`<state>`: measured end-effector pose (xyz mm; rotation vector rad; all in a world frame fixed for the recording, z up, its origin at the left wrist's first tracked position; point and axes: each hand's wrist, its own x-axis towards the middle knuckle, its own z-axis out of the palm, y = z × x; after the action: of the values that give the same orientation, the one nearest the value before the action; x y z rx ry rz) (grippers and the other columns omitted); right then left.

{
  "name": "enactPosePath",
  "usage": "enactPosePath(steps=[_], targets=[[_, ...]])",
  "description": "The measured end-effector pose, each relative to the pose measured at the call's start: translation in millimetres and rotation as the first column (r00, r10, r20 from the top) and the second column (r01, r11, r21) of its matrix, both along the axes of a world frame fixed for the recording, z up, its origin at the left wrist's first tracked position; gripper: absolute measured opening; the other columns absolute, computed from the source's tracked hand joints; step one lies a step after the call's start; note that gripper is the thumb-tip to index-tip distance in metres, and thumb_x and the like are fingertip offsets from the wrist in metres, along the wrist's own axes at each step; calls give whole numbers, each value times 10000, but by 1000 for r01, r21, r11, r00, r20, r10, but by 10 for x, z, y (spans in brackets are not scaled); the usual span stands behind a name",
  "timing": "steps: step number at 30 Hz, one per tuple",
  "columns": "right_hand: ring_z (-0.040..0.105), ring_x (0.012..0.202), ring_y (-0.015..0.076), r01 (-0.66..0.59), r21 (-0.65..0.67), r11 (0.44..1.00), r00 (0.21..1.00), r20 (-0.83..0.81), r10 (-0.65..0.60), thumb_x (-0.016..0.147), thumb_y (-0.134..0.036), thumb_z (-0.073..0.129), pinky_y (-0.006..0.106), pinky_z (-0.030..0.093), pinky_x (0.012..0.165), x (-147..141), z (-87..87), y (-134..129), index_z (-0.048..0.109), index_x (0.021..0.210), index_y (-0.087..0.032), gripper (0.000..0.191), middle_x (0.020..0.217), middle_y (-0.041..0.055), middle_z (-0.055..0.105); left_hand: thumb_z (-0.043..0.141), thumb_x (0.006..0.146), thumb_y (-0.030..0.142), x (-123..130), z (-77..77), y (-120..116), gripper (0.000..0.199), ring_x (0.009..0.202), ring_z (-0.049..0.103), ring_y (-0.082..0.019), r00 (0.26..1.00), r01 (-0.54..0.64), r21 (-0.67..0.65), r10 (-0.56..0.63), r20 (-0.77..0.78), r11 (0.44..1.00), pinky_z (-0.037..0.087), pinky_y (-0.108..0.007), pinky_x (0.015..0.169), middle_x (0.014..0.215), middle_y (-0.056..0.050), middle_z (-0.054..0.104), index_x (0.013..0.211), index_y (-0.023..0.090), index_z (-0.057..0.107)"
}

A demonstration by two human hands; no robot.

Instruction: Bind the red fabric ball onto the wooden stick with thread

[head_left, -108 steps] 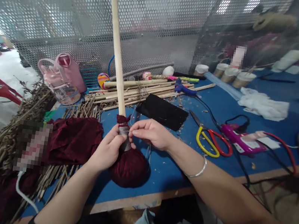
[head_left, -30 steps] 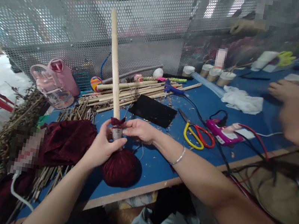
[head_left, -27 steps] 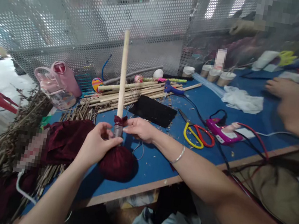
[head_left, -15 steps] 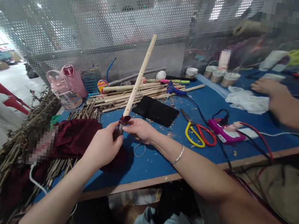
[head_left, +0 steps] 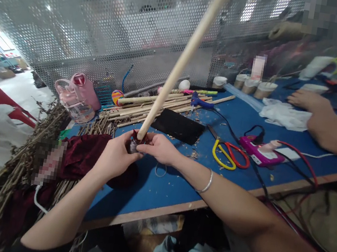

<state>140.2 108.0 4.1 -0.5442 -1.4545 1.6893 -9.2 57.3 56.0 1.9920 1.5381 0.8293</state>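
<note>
Left hand (head_left: 115,157) curls snugly round the thread-wound neck (head_left: 133,147) of a rounded maroon cloth bundle (head_left: 123,179), smooth wooden stick (head_left: 180,65) slanting out; right hand (head_left: 162,149), fingers bent, touches the neck, grip unclear

Blue table (head_left: 157,196): scissors (head_left: 216,143), shavings (head_left: 194,154) (wood, probably)

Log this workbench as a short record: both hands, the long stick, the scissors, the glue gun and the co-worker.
Left hand: gripping the wrapped neck
Right hand: at the same neck, exact grip hidden
Long stick: rising from the neck, leaning right, top out of frame
Scissors: on the blue table, yellow and red handles
Glue gun: blue, beyond the black sheet
Co-worker's hand: farther right
</note>
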Motion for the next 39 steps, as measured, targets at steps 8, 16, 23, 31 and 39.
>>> enactPosePath(steps=[8, 16, 23, 31, 39], targets=[[551, 695, 100, -8, -31, 999, 999, 36, 9, 630, -275, 722, 236, 450, 689, 87, 106, 13, 578, 813, -113, 283, 734, 3, 605, 626, 728, 274, 68, -71, 79, 759, 705, 607, -161, 958, 172, -205, -116, 262, 963, 470, -287, 667, 884, -42, 647, 1397, 185, 281], [505, 634, 86, 250, 88, 964, 951, 167, -261, 711, -296, 645, 218, 412, 593, -24, 37, -3, 533, 905, -138, 274, 750, -1, 566, 582, 771, 285, 38, -62, 64, 336, 890, 625, -247, 995, 0, -27, 3, 104, 1000, 447, -366, 826, 989, -98, 685, 1093, 192, 608], [373, 504, 57, 166, 171, 971, 930, 300, -212, 800, -319, 551, 201, 299, 497, 25, 196, -91, 537, 754, -138, 188, 565, -40, 466, 633, 744, 303, -157, -235, 221, 379, 778, 618, -155, 777, 186, -261, 21, 629, 947, 469, -276, 746, 898, -62, 677, 1074, 126, 571], [492, 546, 87, 102, 70, 992, 950, 290, -118, 744, -318, 602, 223, 377, 553, 64, 164, -86, 600, 762, -118, 201, 607, 5, 571, 471, 770, 222, -100, -407, 174, 291, 710, 614, -159, 717, 157, -370, 152, 680, 916, 466, -261, 682, 751, -35, 673, 978, 131, 652], [319, 477, 54, 258, 175, 950, 916, 268, -298, 739, -405, 634, 195, 264, 458, -157, -59, -246, 372, 629, -182, 361, 523, -67, 365, 382, 733, 128, -2, -368, 195, 343, 674, 539, -151, 914, -142, -142, 185, 361, 980, 408, -241, 655, 696, 1, 630, 867, 167, 695]])
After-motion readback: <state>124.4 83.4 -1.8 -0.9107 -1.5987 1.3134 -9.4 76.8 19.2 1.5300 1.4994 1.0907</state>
